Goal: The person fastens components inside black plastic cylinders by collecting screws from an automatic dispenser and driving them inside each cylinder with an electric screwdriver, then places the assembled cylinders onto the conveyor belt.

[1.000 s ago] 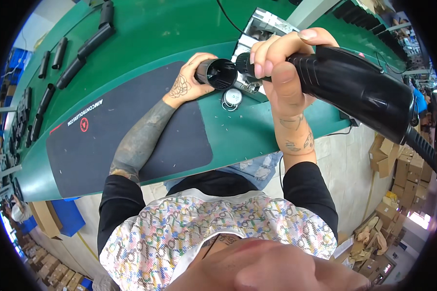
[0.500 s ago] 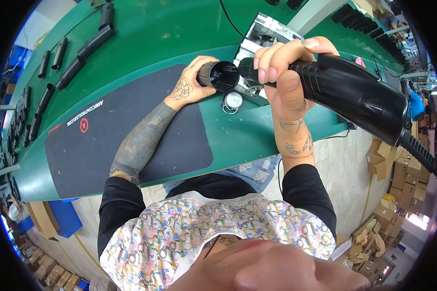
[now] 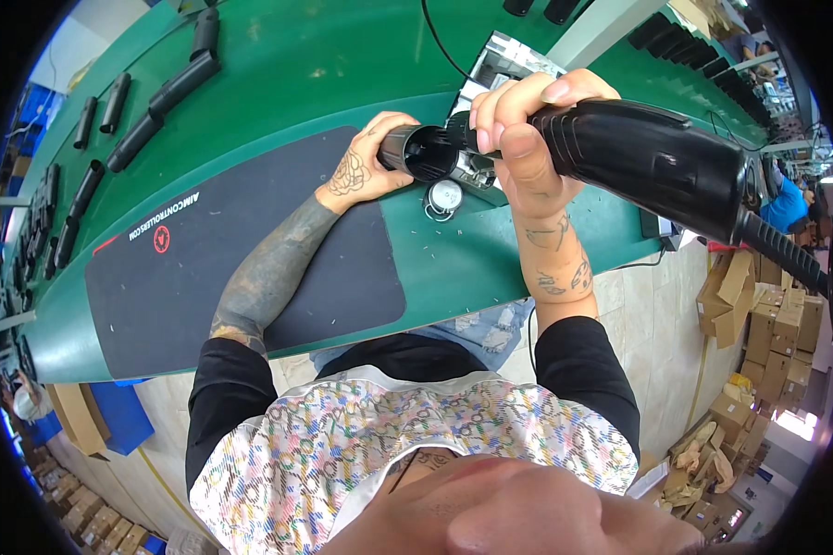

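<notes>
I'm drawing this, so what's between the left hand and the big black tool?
In the head view, a hollow black tube lies there: the left hand holds it, its open end near the black tool.

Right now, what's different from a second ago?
The right hand moved the big black tool left, closer to the black tube; its tip now overlaps the tube's rim in this view. Nothing was grabbed or let go: the left hand still holds the black tube, the right the tool. The dark mat stayed put.
</notes>
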The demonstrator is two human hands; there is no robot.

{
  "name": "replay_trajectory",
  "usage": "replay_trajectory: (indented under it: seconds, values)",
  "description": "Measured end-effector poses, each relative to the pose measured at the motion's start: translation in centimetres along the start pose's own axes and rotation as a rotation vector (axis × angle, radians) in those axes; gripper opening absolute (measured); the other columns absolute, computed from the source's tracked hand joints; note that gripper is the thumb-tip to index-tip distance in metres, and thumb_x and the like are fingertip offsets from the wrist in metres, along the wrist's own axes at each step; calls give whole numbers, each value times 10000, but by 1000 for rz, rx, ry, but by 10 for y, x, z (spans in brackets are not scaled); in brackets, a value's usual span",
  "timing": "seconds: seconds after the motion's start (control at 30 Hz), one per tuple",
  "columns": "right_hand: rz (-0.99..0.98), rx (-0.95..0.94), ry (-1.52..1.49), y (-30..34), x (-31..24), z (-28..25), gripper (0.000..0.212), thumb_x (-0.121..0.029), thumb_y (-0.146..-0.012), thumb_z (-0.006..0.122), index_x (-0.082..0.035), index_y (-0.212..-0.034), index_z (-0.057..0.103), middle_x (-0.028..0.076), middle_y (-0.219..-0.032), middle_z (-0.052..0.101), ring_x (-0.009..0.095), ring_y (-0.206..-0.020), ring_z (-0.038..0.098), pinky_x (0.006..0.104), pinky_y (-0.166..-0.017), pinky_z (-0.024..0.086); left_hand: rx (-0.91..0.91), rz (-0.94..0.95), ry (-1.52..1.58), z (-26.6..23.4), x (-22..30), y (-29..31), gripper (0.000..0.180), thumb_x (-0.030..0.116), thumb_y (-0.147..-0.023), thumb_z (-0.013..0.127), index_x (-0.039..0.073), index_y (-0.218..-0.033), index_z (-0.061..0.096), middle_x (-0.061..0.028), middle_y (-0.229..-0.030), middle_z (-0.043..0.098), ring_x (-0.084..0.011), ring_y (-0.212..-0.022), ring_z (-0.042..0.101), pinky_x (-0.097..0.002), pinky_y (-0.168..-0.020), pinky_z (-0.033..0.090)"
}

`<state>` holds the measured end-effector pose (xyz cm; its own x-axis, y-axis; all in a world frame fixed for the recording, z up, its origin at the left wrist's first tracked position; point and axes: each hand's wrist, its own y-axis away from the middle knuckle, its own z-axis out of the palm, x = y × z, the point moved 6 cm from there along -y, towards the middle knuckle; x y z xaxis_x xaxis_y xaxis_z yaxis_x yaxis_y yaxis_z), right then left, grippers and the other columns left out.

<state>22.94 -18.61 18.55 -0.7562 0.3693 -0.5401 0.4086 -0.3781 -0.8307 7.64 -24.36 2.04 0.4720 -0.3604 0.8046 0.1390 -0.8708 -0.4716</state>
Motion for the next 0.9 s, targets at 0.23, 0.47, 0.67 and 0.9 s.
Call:
replay_trajectory:
  seconds: [0.23, 0.47, 0.67, 0.9]
  values:
    - [-24, -6, -147, -10, -40, -7, 340, -197, -937, 619, -180, -1253, 494, 18, -767, 573, 154, -672, 569, 344, -679, 453, 54, 41, -84, 0, -9, -4, 671, 30, -600, 783, 82, -1222, 538, -90, -1175, 576, -251, -1057, 583, -337, -928, 467]
    - [48, -105, -234, -3, -85, -37, 412, -352, -951, 596, -186, -1306, 470, -17, -818, 563, 127, -669, 530, 311, -713, 399, 208, -71, -136, -17, -28, 9, 677, 60, -653, 778, 73, -1267, 493, -114, -1196, 551, -270, -1061, 579, -350, -933, 465]
    - [244, -4, -92, -3, -49, -34, 461, -304, -948, 605, -139, -1332, 410, 4, -793, 550, 125, -651, 517, 291, -665, 400, 178, -61, -140, -13, -28, 2, 680, 60, -640, 783, 68, -1258, 498, -109, -1193, 552, -268, -1062, 578, -351, -939, 461]
    - [408, -34, -436, -7, -37, -24, 495, -333, -933, 641, -99, -1298, 402, -5, -761, 521, 103, -639, 513, 266, -627, 396, 155, -13, -136, -8, -22, 4, 683, 44, -608, 777, 71, -1237, 514, -93, -1190, 555, -260, -1060, 576, -343, -945, 455]
